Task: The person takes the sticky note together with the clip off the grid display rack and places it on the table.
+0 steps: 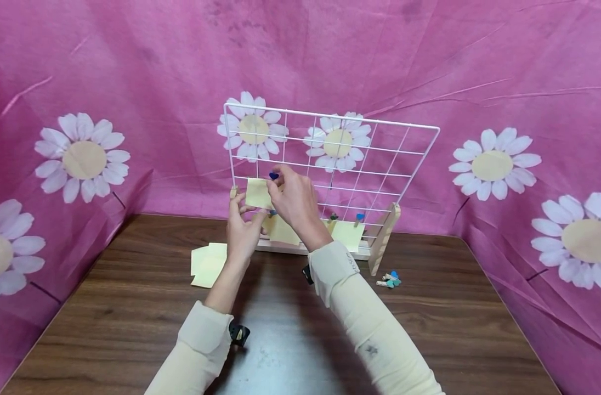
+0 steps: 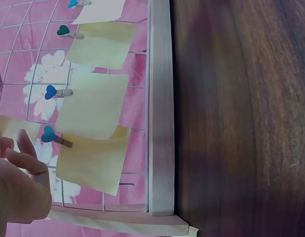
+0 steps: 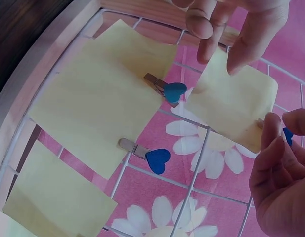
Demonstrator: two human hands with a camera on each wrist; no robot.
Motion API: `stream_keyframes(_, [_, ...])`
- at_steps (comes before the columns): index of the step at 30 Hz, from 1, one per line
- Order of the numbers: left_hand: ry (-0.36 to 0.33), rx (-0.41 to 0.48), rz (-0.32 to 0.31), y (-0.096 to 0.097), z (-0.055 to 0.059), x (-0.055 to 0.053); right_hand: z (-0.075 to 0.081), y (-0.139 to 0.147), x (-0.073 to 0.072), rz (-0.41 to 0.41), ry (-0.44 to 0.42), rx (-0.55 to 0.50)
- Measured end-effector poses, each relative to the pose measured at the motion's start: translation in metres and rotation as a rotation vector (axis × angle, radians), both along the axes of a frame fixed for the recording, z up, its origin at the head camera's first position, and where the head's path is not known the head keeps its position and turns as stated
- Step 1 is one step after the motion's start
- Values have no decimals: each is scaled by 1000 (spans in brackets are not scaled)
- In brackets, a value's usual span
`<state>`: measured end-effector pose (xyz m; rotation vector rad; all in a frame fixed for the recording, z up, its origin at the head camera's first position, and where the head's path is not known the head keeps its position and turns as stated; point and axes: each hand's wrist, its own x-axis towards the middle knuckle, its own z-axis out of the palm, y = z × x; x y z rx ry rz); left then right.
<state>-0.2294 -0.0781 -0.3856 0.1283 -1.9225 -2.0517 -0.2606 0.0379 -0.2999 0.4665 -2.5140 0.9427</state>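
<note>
My right hand (image 1: 295, 197) pinches a small clothespin with a dark blue heart (image 1: 273, 176) at the edge of a yellow sticky note (image 1: 258, 193). In the right wrist view that note (image 3: 236, 101) lies against the white wire grid (image 3: 192, 180), and the clothespin's wooden tip overlaps its edge. My left hand (image 1: 243, 233) is at the note's lower side, its fingertips touching or close to the paper. Lower on the grid, several notes hang from heart clothespins, among them a teal one (image 3: 175, 92) and a blue one (image 3: 157, 161).
The grid stands in a wooden base (image 1: 383, 241) on a brown table (image 1: 438, 329). Loose sticky notes (image 1: 209, 265) lie to the left, and several heart clothespins (image 1: 390, 280) lie to the right. A pink flowered cloth (image 1: 177, 71) hangs behind.
</note>
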Motion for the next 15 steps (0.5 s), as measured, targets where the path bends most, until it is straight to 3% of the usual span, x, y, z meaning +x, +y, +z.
stream_keyframes(15, [14,286,29,-1,7,-3,0,1,-1,18,-28,-40])
